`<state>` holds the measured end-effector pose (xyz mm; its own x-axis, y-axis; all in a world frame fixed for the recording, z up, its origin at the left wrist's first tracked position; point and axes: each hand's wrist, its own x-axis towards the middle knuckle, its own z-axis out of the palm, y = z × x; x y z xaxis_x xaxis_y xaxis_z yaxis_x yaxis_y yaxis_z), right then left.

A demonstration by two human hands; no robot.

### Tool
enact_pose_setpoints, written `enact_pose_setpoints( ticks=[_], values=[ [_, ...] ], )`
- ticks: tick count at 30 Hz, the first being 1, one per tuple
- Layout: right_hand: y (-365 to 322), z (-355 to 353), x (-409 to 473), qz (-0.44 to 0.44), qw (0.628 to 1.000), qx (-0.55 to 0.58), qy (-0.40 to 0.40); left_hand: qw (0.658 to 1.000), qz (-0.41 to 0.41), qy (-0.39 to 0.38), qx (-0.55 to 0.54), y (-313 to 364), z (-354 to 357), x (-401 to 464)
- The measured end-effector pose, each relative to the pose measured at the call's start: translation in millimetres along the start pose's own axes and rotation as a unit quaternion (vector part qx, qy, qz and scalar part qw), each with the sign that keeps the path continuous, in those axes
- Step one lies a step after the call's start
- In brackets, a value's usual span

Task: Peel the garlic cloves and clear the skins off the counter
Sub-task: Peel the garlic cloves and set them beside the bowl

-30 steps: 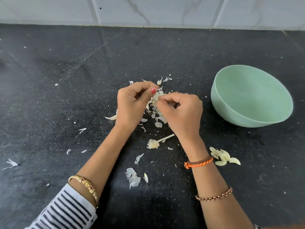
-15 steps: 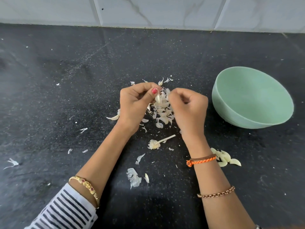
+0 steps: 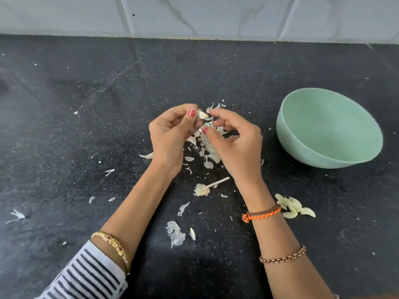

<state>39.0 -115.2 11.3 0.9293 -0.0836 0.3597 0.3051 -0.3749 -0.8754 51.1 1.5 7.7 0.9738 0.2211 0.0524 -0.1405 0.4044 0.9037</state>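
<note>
My left hand (image 3: pixel 170 134) pinches a small garlic clove (image 3: pixel 202 114) between thumb and fingers, just above the counter. My right hand (image 3: pixel 235 145) is beside it with its fingers loosely curled; the forefinger tip touches the clove's right end, and the thumb is apart below. Under both hands lies a heap of white garlic skins (image 3: pixel 208 152). Several peeled cloves (image 3: pixel 294 207) lie in a small pile right of my right wrist. A bare garlic stem with its root base (image 3: pixel 205 188) rests between my forearms.
A pale green bowl (image 3: pixel 302 145) stands tilted at the right, nothing visible inside. Loose skin scraps are scattered over the black counter (image 3: pixel 86 104), among them a larger piece (image 3: pixel 176 234) near my left forearm and a wisp (image 3: pixel 17 215) far left. A tiled wall (image 3: pixel 194 16) runs along the back.
My right hand was a closed fist beside the clove and has uncurled, its forefinger now at the clove's tip. My left hand keeps hold of the clove.
</note>
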Motion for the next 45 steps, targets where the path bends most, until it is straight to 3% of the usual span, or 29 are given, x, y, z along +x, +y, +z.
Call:
enact_pose_setpoints(
  ticks=[5,7,11,14,15,17,19,21,26,31,35,45],
  values=[
    [-1,0,0,-0.003,0.998,0.050,0.045,0.999,-0.006,-0.027,0.045,0,7,-6],
    [-1,-1,0,0.016,0.996,0.061,0.058,0.991,0.045,-0.026,0.123,0,5,-6],
    [-11,0,-1,0.107,0.986,0.115,0.054,0.924,0.224,0.004,0.310,-3,-1,-6],
    [-17,0,-1,0.253,0.936,0.245,0.019,0.860,0.346,0.004,0.376,-2,-1,-8],
    [-17,-1,1,0.283,0.919,0.276,0.004,0.859,0.350,-0.005,0.374,-2,-2,-8],
    [-17,-6,4,0.291,0.906,0.309,-0.004,0.914,0.262,-0.025,0.309,-2,0,-8],
    [-15,-9,5,0.258,0.926,0.276,-0.004,0.966,0.158,-0.029,0.202,-1,4,-9],
    [-16,-10,3,0.231,0.937,0.263,-0.027,0.982,0.128,0.000,0.139,-1,6,-9],
    [-19,-9,1,0.195,0.932,0.304,-0.021,0.982,0.113,-0.028,0.151,-3,6,-9],
    [-14,-12,4,0.130,0.974,0.184,0.023,0.977,0.118,-0.008,0.175,1,2,-5],
    [-10,-9,3,0.080,0.989,0.120,-0.015,0.976,0.115,-0.021,0.183,3,-3,-1],
    [-13,-14,3,0.144,0.961,0.218,-0.089,0.972,0.067,-0.134,0.179,0,-6,2]
  ],
)
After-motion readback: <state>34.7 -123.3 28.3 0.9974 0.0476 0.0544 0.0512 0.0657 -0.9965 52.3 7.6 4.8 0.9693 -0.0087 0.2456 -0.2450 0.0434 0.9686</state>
